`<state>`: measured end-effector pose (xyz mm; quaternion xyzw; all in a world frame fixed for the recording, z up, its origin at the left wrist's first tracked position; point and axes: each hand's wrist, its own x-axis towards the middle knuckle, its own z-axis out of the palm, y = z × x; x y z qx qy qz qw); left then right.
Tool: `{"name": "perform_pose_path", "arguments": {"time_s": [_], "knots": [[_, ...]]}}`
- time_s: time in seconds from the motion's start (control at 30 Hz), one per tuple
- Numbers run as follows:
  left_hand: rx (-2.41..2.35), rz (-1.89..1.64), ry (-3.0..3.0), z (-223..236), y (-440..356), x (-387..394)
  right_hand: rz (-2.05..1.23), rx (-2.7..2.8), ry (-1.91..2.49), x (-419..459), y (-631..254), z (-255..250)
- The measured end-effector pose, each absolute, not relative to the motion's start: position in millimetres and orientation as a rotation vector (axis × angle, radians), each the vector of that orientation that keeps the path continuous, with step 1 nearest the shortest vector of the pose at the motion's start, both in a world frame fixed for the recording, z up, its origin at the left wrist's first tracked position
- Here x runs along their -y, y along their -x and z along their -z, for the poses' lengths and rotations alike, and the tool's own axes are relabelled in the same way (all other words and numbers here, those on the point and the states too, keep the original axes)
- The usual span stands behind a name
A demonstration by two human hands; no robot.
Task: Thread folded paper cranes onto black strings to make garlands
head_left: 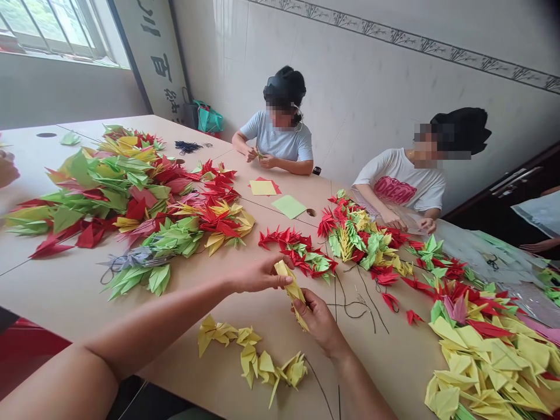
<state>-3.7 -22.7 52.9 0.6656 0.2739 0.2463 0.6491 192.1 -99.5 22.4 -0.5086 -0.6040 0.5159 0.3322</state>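
Pinched between both hands near the centre of the frame, the yellow folded paper (pixel 292 289) looks narrow, layered and creased. The left hand (pixel 261 275) is partly closed, its thumb and fingers gripping the upper end; the right hand (pixel 321 322) is curled in a grip lower down, thumb pressed on the near face. The paper's long axis slopes from upper left to lower right, the lower end pointing toward the table edge. Just beyond the hands lies a red-and-green garland (pixel 301 252), with dark cords (pixel 350 303) to the right. Below is a pale yellow chain (pixel 258 359). Farther out, a mixed paper pile (pixel 114 192) fills the left, a yellow heap (pixel 485 356) the lower right, and two people (pixel 280 137) (pixel 402 181) sit across the table (pixel 245 309).
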Motion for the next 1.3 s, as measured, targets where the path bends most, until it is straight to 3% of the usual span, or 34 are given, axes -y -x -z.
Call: {"name": "perform_pose_path", "arguments": {"time_s": [0.57, 0.9, 1.3], "knots": [[-0.441, -0.572, -1.239, -43.3, -5.2, 8.7, -1.373, 1.042, 1.232, 102.5, -195.4, -21.1], [-0.554, -0.547, -1.249, -2.2, -2.3, 2.4, -0.861, 0.827, 1.372, 37.8, -270.5, -49.3], [-0.517, -0.459, -1.206, -4.2, 3.1, -10.7, -0.356, 1.031, 2.155, -96.0, -294.1, -53.9]]}}
